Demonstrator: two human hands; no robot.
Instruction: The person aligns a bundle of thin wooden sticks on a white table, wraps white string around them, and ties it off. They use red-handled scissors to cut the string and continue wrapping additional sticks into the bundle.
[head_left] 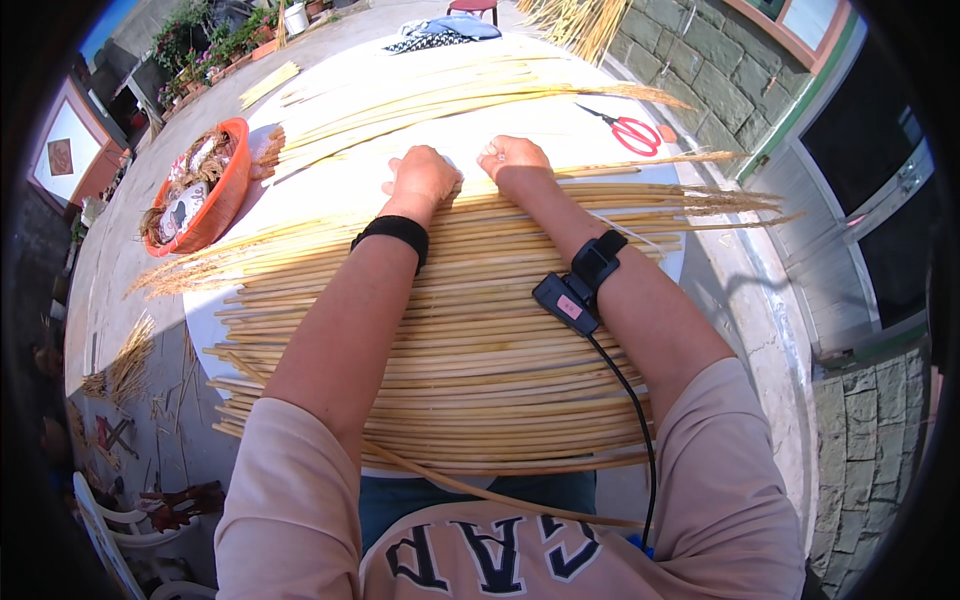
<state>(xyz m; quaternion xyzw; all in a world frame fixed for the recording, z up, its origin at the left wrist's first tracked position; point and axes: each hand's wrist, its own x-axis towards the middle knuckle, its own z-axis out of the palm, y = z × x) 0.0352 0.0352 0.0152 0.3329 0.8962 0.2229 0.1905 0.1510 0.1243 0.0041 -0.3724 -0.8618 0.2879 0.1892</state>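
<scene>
A mat of long yellow reed stalks (500, 345), laid side by side, covers the near part of the white table (205, 330). At the mat's far edge, near its middle, my left hand (425, 175) is closed with the fingers curled. A short gap to its right, my right hand (517, 165) is also closed, thumb and fingers pinched together. Whatever they pinch is too small or hidden to name. Beyond my hands lies a loose bundle of feathery-tipped stalks (430, 112). Red-handled scissors (635, 136) rest at the far right, apart from both hands.
An orange basket (233, 180) holding fibre bundles stands at the table's left. Folded blue cloth (450, 32) lies at the far end. More stalks (580, 25) lean by the stone wall (690, 65). A white chair (105, 530) is at lower left. A black cable (640, 420) hangs from my right wrist.
</scene>
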